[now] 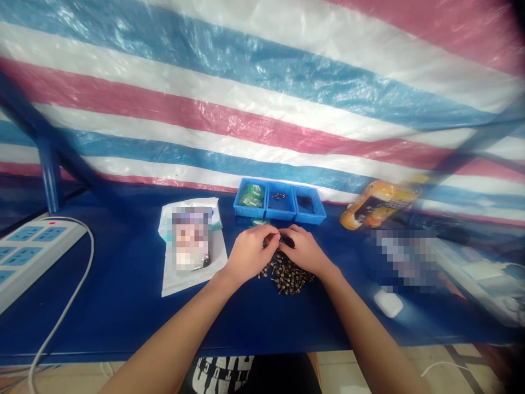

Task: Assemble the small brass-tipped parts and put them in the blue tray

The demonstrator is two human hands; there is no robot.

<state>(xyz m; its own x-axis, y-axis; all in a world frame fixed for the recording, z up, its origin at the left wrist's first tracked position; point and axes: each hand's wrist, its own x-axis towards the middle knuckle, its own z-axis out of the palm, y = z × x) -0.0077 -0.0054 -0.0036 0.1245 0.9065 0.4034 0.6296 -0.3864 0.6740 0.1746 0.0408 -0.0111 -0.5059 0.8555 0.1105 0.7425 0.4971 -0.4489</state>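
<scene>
A small dark piece is held between the left hand and the right hand, and is pinched by the fingers of both. Most of it is hidden by the fingers, so its shape cannot be told. Just below the hands, a heap of little gold-brown metal bits is piled on a blue table. The bits are left lying every which way, and some are spread out at the edges of the heap.
</scene>
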